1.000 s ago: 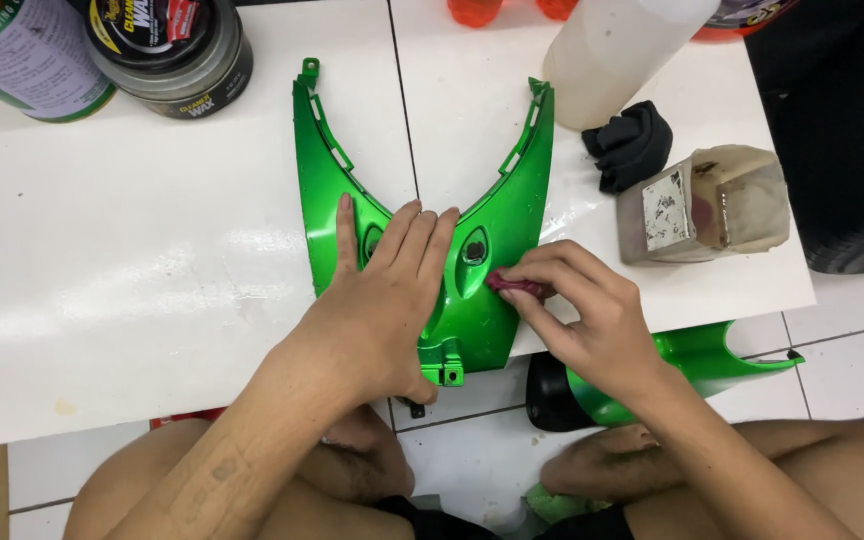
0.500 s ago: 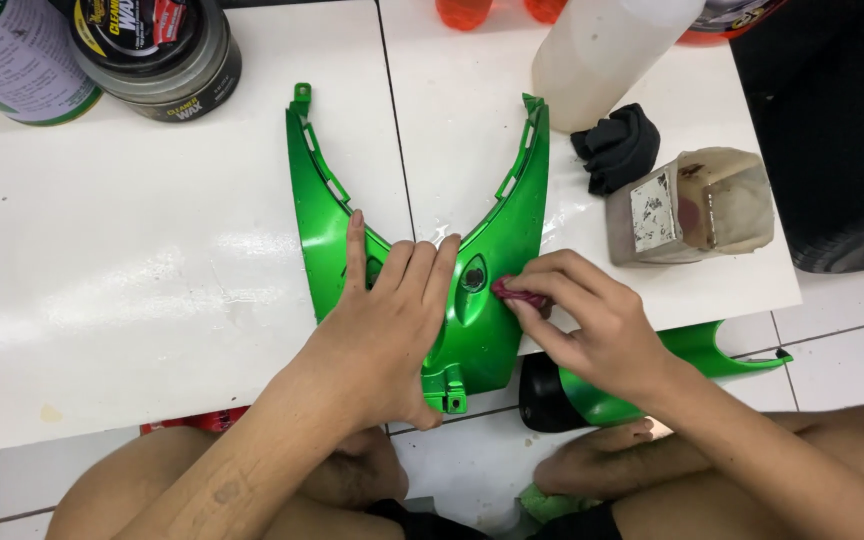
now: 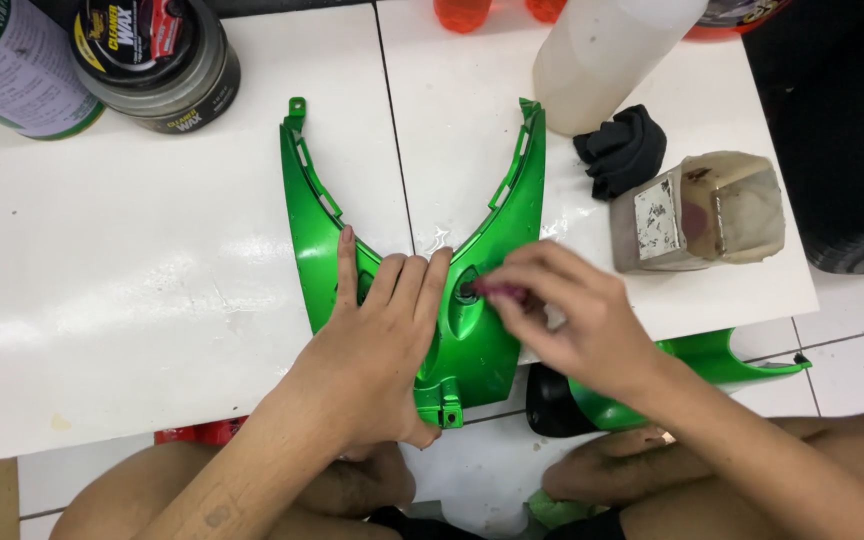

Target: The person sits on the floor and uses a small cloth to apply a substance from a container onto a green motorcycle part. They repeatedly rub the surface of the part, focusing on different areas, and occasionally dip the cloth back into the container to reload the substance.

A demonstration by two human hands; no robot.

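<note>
A glossy green U-shaped plastic fairing panel (image 3: 512, 215) lies on a white board (image 3: 132, 300). My left hand (image 3: 372, 350) lies flat on the panel's lower left part, fingers spread and pressing it down. My right hand (image 3: 572, 320) pinches a small dark reddish piece (image 3: 497, 291) against the panel beside an oval hole (image 3: 466, 285) near the middle. The panel's bottom tab (image 3: 444, 408) juts past the board's front edge.
At the back stand a green can (image 3: 12, 70), a round wax tin (image 3: 157, 60) and a white plastic bottle (image 3: 612, 55). A black cloth (image 3: 622, 150) and a murky square container (image 3: 702, 212) sit at the right. Another green panel (image 3: 697, 365) lies on the tiled floor.
My right hand has slid a little left along the panel with the small dark piece, and it is blurred from motion. My left hand stays pressed on the panel.
</note>
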